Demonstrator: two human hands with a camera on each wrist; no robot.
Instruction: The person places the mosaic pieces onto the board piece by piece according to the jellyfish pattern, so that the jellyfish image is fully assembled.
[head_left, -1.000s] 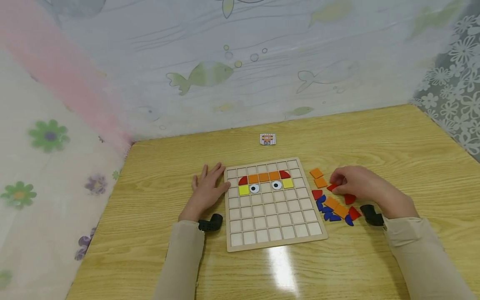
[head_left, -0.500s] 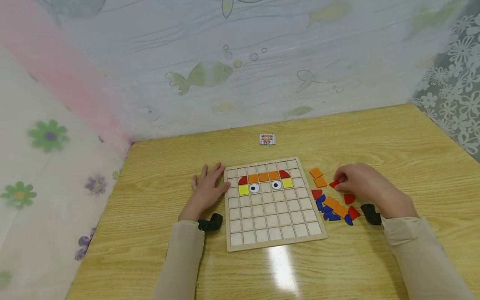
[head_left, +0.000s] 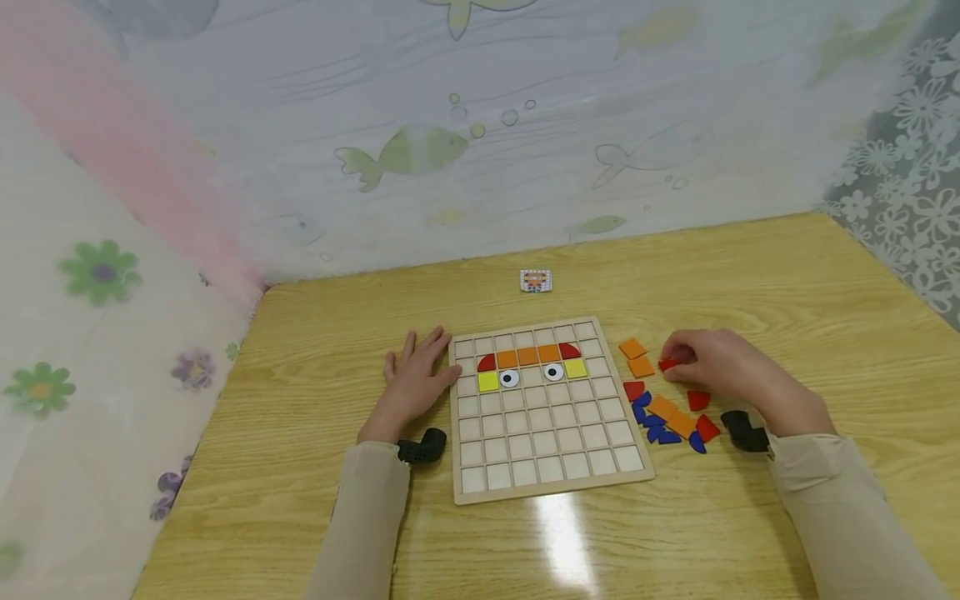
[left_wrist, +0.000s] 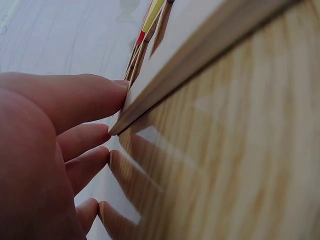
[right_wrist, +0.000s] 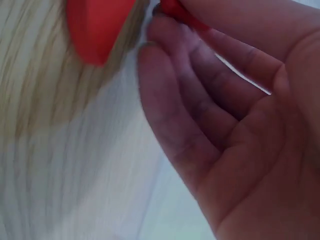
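Observation:
A wooden grid board [head_left: 552, 492] lies on the table, with orange squares, red quarter circles, yellow squares and two eye tiles in its upper rows. My left hand [head_left: 415, 383] rests at the board's left edge, fingers spread and thumb on the frame, as the left wrist view also shows. To the right of the board, my right hand [head_left: 723, 367] pinches a red tile [head_left: 666, 365] between thumb and fingertips; most of that tile is hidden. Just below this hand lies a red quarter-circle tile [head_left: 698, 400]. The right wrist view shows the pinched red tile [right_wrist: 184, 15] at its top.
Two orange squares [head_left: 641, 367] lie beside the board's right edge. Below them is a loose group of blue tiles [head_left: 655, 422], orange tiles [head_left: 681, 422] and red tiles [head_left: 707, 428]. A small pattern card [head_left: 536, 281] lies behind the board, near the wall.
My right hand has lifted slightly away from the lower red quarter circle, which now shows fully, and still pinches the other red tile. The left hand and board have stayed put.

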